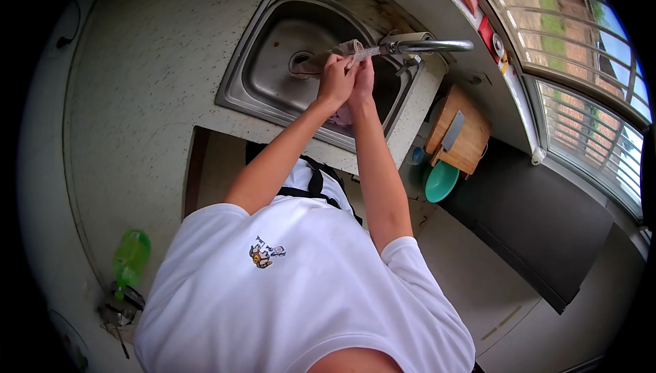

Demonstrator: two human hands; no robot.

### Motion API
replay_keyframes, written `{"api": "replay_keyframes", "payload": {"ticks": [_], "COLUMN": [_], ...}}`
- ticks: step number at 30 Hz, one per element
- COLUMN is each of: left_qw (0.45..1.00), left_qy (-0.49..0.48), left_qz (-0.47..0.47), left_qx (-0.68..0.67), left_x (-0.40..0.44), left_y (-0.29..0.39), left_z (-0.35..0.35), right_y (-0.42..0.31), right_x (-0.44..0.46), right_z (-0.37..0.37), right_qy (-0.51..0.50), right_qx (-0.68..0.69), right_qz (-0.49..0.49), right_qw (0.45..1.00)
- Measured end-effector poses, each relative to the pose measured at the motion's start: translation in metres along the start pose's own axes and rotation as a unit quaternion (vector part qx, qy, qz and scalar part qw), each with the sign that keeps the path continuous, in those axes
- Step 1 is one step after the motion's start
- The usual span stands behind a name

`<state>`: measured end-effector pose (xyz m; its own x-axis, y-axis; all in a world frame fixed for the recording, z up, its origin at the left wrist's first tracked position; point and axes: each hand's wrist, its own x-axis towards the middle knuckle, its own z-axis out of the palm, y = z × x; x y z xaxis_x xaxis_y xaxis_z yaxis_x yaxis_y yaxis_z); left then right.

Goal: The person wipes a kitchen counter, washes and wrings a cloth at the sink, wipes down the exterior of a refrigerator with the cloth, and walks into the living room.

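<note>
A pale pinkish cloth (311, 67) is bunched up over the sink, and part of it hangs below my hands. My left hand (335, 82) is closed on the cloth, fingers curled toward the tap. Close against it, my right hand (363, 80) is also closed around the bunched cloth, with its fingertips partly hidden. Water runs from the chrome tap (430, 46) onto the cloth and fingers. Beneath is the stainless steel sink (273, 34), its drain partly covered by the cloth.
On the right, a cleaver (453, 131) lies on a wooden cutting board (475, 142), near a green bowl (443, 183). Beyond them is a dark flat panel (533, 216). A green bottle (132, 258) stands at lower left on the speckled counter (137, 99). A barred window (574, 38) is at upper right.
</note>
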<state>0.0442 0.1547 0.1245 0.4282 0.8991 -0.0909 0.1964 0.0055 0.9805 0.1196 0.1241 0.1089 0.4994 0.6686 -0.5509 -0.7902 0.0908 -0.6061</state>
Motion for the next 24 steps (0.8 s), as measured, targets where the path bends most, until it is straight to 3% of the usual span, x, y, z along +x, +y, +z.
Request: {"api": "replay_keyframes", "payload": {"ticks": [2, 4, 6, 8, 9, 10, 12, 13, 14, 16, 17, 18, 20, 21, 22, 24], "left_qw": [0.999, 0.995, 0.992, 0.986, 0.997, 0.997, 0.915, 0.912, 0.912, 0.769, 0.726, 0.726, 0.688, 0.665, 0.663, 0.756], "left_qy": [-0.029, -0.062, -0.084, -0.054, 0.011, 0.016, -0.064, -0.172, -0.167, -0.123, -0.133, -0.132, -0.090, -0.084, -0.082, 0.000], "left_qz": [-0.043, 0.025, 0.062, -0.006, -0.070, -0.071, -0.385, -0.297, -0.300, -0.494, -0.498, -0.497, -0.358, -0.376, -0.377, -0.399], "left_qx": [0.005, -0.080, -0.065, -0.157, -0.029, -0.031, -0.098, -0.225, -0.226, -0.386, -0.455, -0.456, -0.625, -0.640, -0.641, -0.518], "left_x": [-0.007, -0.014, -0.019, -0.030, -0.039, -0.038, -0.032, -0.029, -0.027, -0.019, -0.010, -0.001, 0.015, 0.023, 0.028, 0.035], "left_y": [0.002, -0.017, -0.027, -0.032, -0.037, -0.043, -0.057, -0.065, -0.068, -0.059, -0.055, -0.051, -0.043, -0.052, -0.052, -0.053], "left_z": [-0.006, -0.007, -0.010, -0.008, -0.006, -0.004, -0.003, -0.012, -0.009, 0.000, -0.001, 0.000, 0.005, 0.014, 0.019, 0.028], "right_y": [0.005, 0.010, 0.010, 0.006, 0.010, 0.009, 0.012, 0.014, 0.014, 0.007, 0.006, 0.005, 0.004, 0.007, 0.008, 0.006], "right_x": [-0.006, 0.005, 0.012, 0.013, 0.013, 0.012, 0.013, 0.019, 0.026, 0.022, 0.019, 0.020, 0.025, 0.032, 0.030, 0.021], "right_z": [0.007, -0.011, -0.020, -0.016, -0.011, -0.008, -0.003, -0.010, -0.018, -0.007, -0.003, -0.004, -0.008, -0.023, -0.023, -0.006], "right_qy": [0.000, -0.015, -0.029, 0.037, 0.024, 0.020, 0.052, 0.048, 0.075, 0.063, 0.063, 0.094, 0.124, 0.125, 0.126, 0.129], "right_qx": [-0.002, -0.056, -0.110, -0.150, -0.110, -0.114, -0.028, -0.008, 0.020, 0.040, 0.039, 0.049, 0.058, 0.084, 0.110, 0.071], "right_qz": [-0.027, -0.024, -0.021, -0.031, -0.054, -0.051, -0.051, -0.056, -0.046, -0.034, -0.032, -0.020, -0.008, -0.009, -0.008, -0.019], "right_qw": [1.000, 0.998, 0.993, 0.988, 0.992, 0.992, 0.997, 0.997, 0.996, 0.997, 0.997, 0.994, 0.991, 0.989, 0.986, 0.989]}}
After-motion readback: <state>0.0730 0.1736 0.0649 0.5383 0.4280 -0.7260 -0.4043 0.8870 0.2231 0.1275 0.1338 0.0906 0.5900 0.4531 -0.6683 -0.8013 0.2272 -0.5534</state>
